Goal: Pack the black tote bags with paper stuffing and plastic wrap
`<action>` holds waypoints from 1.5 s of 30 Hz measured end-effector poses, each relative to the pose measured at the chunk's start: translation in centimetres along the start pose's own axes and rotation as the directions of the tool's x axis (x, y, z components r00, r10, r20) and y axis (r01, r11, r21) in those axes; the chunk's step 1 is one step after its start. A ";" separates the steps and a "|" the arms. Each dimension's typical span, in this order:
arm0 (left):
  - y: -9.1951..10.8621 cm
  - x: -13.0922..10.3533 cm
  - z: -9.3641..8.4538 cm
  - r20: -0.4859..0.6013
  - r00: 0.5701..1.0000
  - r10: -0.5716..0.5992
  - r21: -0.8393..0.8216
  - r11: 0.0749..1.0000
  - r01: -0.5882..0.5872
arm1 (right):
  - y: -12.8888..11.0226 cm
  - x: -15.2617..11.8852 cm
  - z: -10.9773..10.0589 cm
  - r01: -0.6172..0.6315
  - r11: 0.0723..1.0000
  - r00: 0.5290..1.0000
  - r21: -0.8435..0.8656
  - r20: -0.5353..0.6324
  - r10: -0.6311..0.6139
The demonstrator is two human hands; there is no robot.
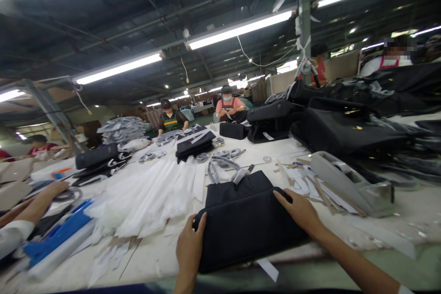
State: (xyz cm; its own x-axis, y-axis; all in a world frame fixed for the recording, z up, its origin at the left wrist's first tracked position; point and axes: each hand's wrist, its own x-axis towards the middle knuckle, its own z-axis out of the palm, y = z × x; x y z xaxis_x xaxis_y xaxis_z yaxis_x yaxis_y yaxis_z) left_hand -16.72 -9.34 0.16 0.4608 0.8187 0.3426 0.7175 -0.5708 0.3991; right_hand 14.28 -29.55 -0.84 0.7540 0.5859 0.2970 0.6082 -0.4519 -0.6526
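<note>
A black fabric bag lies on the white table in front of me, its broad side facing up. My left hand grips its left edge, thumb on top. At the upper right corner my right hand holds the bag with thumb and fingers around the edge. Both hands' fingers under the bag are hidden. Behind its top edge lies a grey strap wrapped in clear film. A white paper tag sticks out from beneath the bag's front edge.
White foam sheets spread to the left, beside a blue tape dispenser. A grey dispenser and paper strips lie right. Black bags are heaped behind them. A co-worker's arm reaches in at left; other people work across the table.
</note>
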 end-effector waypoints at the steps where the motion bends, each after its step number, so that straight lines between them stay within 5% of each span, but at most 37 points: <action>1: 0.0 0.0 -0.1 0.014 1.000 0.001 0.003 1.000 -0.001 | 0.0 0.1 0.0 -0.011 1.000 1.000 0.000 0.006 0.011; 6: 0.1 0.4 0.2 0.006 0.995 -0.103 -0.036 0.994 0.103 | -0.1 0.3 -0.1 -0.051 0.996 0.998 0.077 0.034 0.049; 13: -1.0 0.2 1.2 0.049 0.996 0.070 0.373 0.924 -0.083 | -0.1 0.0 -0.2 -0.061 0.979 0.998 0.193 0.029 0.057; 19: -1.4 -0.1 1.7 0.053 0.996 0.072 0.472 0.877 -0.088 | 0.1 -0.1 -0.2 -0.062 0.971 0.997 0.230 0.054 0.051; 30: -0.7 -0.1 1.5 -0.061 0.998 -0.013 0.169 0.985 0.024 | 0.6 0.1 -0.1 -0.046 0.969 0.997 0.244 0.075 0.029; 45: -0.4 -0.2 1.5 -0.109 0.984 -0.143 -0.156 0.980 0.125 | -0.6 -0.4 -0.9 -0.007 0.982 1.000 0.188 -0.009 0.009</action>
State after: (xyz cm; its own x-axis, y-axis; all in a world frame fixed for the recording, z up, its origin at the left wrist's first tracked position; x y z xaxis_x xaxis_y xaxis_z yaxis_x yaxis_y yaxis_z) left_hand -16.33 -9.20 -1.36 0.2933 0.8803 0.3729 0.6795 -0.4663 0.5664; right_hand 13.84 -30.10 0.13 0.7618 0.5755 0.2976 0.5452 -0.3213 -0.7743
